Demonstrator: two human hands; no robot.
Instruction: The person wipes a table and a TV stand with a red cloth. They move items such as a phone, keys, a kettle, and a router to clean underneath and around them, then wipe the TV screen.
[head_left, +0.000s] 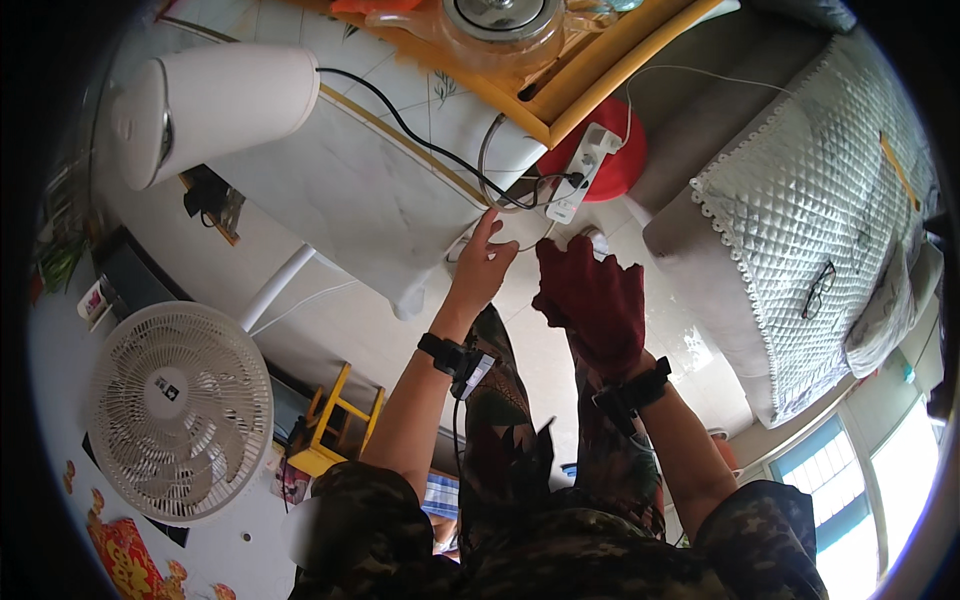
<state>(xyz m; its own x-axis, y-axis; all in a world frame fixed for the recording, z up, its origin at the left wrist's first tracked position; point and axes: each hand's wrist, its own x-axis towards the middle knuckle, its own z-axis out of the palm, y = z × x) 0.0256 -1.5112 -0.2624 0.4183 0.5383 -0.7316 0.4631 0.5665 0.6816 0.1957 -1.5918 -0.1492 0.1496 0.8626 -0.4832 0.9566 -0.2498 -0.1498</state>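
Note:
My left hand (478, 271) is bare, its index finger stretched towards the corner of a table covered with a white marbled cloth (337, 187). A grey cable loop (484, 161) hangs just above that fingertip; whether they touch cannot be told. My right hand is covered by a dark red cloth (592, 304), bunched in it, and its fingers are hidden. Beyond both hands, a white power strip (574, 187) lies partly over a round red stool (630, 146). Several plugs sit in it. A black cord (405, 120) runs to it from a white cylindrical appliance (232, 105) on the table.
A glass teapot (502, 37) stands on a wooden tea tray (562, 127) overhanging the table corner. At right is a sofa with a quilted cover (780, 217) bearing eyeglasses (819, 290). A white fan (180, 412) and a yellow stool (330, 442) are at left.

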